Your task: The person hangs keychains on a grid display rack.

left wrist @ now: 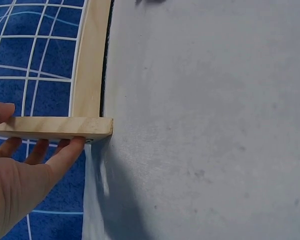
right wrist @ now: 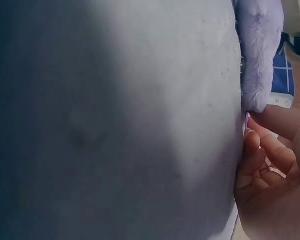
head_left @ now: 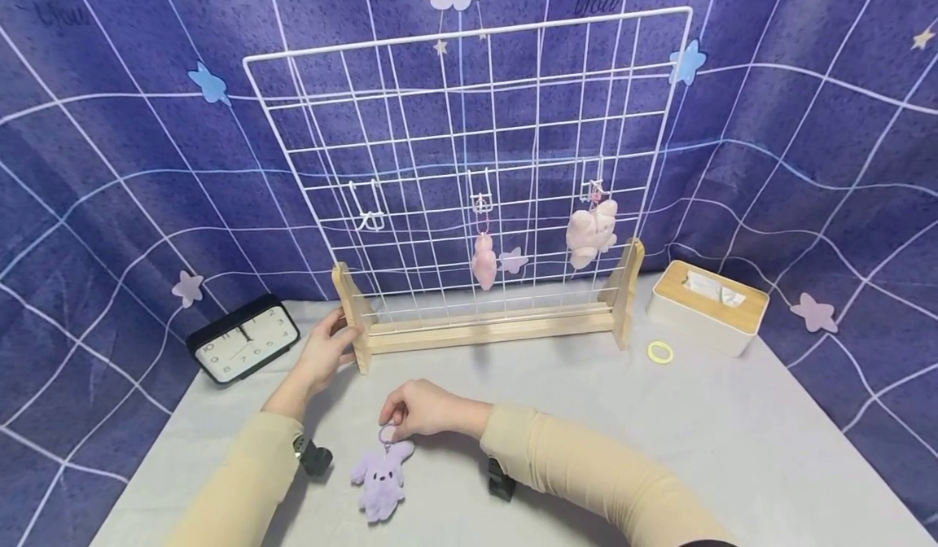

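My left hand (head_left: 319, 356) grips the left wooden foot (left wrist: 50, 125) of a white wire grid rack. In the left wrist view the thumb lies on one face of the foot and the fingertips (left wrist: 70, 149) on the other. Nearer to me, my right hand (head_left: 432, 409) pinches the ring (head_left: 386, 433) of a purple plush keychain (head_left: 381, 486). The plush's small dark-eyed face points up, its body toward me. In the right wrist view its furry edge (right wrist: 260, 55) shows beside the thumb, with the ring mostly hidden by the fingers.
On the grid (head_left: 469, 132) hang a bare white hook (head_left: 370, 217), a pink plush charm (head_left: 484, 262) and a pale pink plush (head_left: 592, 234). A black-framed clock (head_left: 245, 339) stands at left. To the right are a yellow ring (head_left: 659, 352) and a tissue box (head_left: 703, 323).
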Demonstrator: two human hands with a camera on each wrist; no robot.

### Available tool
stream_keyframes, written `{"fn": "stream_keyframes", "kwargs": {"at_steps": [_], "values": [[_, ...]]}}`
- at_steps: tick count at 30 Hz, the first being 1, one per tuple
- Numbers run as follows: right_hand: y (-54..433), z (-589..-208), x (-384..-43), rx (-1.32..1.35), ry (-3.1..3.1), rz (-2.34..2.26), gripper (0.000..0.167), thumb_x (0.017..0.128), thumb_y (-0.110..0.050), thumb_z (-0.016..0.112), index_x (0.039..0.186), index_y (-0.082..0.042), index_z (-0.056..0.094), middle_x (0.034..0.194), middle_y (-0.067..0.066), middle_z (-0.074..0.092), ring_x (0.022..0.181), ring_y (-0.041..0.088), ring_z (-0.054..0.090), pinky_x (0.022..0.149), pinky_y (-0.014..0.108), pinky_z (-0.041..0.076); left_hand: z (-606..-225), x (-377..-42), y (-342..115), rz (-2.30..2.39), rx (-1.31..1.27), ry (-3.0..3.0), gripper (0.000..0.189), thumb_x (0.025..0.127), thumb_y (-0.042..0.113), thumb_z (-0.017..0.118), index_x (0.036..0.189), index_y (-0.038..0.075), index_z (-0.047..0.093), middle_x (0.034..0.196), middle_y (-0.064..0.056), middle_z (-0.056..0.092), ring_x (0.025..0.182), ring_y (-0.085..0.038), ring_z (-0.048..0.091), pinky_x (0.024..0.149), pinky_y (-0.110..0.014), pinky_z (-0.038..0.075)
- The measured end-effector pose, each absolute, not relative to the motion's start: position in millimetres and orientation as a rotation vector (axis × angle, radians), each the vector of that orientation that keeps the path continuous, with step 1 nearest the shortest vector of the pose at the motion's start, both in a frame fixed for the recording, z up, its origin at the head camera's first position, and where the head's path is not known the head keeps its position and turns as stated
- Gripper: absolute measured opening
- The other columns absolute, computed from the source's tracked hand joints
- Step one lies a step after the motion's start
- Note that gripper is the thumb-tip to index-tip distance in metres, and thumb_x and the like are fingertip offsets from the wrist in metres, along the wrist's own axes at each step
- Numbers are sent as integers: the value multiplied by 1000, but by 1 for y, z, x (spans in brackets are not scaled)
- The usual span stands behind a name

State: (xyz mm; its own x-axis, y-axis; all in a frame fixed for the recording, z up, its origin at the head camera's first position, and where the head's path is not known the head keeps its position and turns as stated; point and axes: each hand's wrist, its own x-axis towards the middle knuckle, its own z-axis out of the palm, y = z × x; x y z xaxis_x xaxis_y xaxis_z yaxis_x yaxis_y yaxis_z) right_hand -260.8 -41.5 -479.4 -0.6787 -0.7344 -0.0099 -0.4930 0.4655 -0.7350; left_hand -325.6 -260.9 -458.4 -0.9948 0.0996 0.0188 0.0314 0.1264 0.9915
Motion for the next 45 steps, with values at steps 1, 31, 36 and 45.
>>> {"fn": "stream_keyframes", "kwargs": {"at_steps": [1,31,36,45], "values": [[-42,-480,-261,-1050,2418,-1011,20,79,-1,86,96,-7,77,68,-13,56,61,-3,49,63,9,45,-458,-325,-261,2039,139,2314,63,105,5,49,160,-2,20,154,-30,32,127,-41,49,103,-56,50],[-42,-475,-258,-1109,2444,-959,11,84,-4,83,84,-12,76,71,-15,65,68,-5,57,68,9,49,-461,-324,-263,2038,134,2308,64,105,6,47,161,0,17,155,-31,29,132,-48,42,106,-60,45],[-39,-473,-261,-1111,2406,-978,7,88,-8,79,84,-12,76,70,-18,65,64,-4,58,63,11,49,-460,-326,-262,2052,126,2282,64,106,4,46,162,0,15,157,-31,26,134,-47,41,107,-61,44],[-32,-457,-263,-1170,2280,-1116,6,88,-6,79,85,-7,74,72,-8,71,64,-1,63,61,13,52,-460,-327,-263,2054,140,2286,64,106,4,46,162,0,16,157,-31,27,134,-48,41,106,-60,46]]}}
